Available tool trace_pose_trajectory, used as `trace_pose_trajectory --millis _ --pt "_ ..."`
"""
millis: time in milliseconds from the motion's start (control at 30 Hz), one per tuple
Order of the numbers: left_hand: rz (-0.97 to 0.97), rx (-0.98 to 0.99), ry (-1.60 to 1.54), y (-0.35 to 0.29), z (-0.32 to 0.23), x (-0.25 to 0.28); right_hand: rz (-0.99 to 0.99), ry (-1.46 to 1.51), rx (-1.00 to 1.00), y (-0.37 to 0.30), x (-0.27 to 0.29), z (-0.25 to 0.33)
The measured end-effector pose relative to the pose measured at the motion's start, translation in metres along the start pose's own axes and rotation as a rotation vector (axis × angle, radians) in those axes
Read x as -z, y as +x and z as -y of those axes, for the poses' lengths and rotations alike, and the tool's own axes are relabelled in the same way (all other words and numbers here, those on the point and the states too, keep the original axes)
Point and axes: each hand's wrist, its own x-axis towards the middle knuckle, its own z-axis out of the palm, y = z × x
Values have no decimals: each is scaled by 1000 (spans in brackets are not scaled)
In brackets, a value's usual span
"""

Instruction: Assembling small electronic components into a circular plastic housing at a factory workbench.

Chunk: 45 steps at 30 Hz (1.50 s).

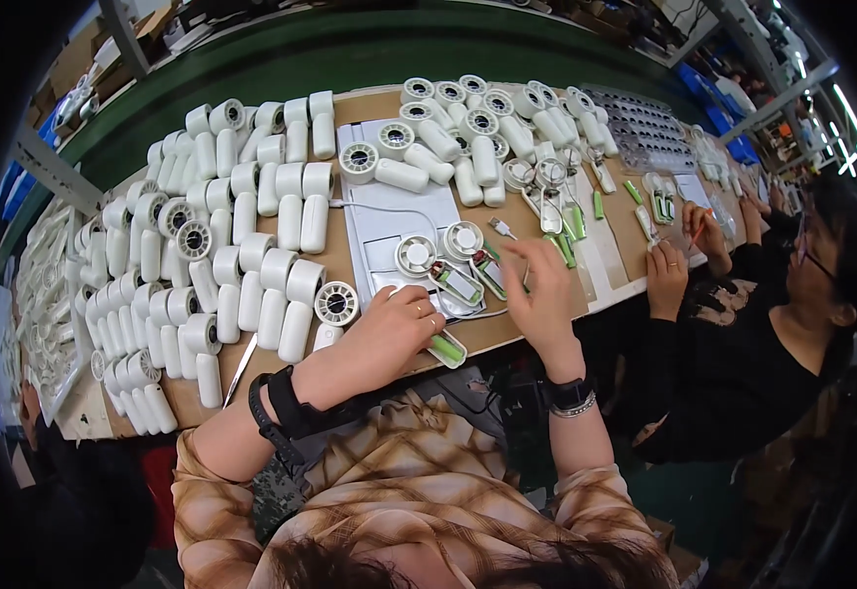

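Observation:
My left hand point(399, 332) is closed on an opened white handheld fan; its handle shell point(448, 350) with a green battery sticks out below the fingers. How far the rest of this fan reaches under the hand is hidden. Just beyond lie two more opened fans, one with a round head point(416, 255) and one with a head point(463, 239) beside it, their red wires and circuit parts exposed. My right hand point(543, 299) is raised at their right, fingers apart, with nothing seen in it. Near its fingertips is the plug of a white cable point(502, 229).
Rows of assembled white fans point(276, 270) fill the table's left, beside a pile of white shells point(51, 294). More fans point(480, 123) stand at the back, near a clear tray of dark parts point(640, 128). Tweezers point(241, 368) lie at the front edge. A co-worker point(743, 324) handles fan parts at right.

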Motion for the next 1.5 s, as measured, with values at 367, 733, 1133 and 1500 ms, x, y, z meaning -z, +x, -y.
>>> trace_pose_trajectory --millis 367,733,1133,1500 --pt "82 113 -48 2 -4 3 382 -102 288 56 -50 33" --pt "39 73 -43 -2 -1 0 153 -267 288 63 -37 3" --pt "-46 23 -58 -2 2 -4 661 -169 488 89 -48 24" --pt "-30 9 -69 1 2 2 888 -349 689 126 -52 28"
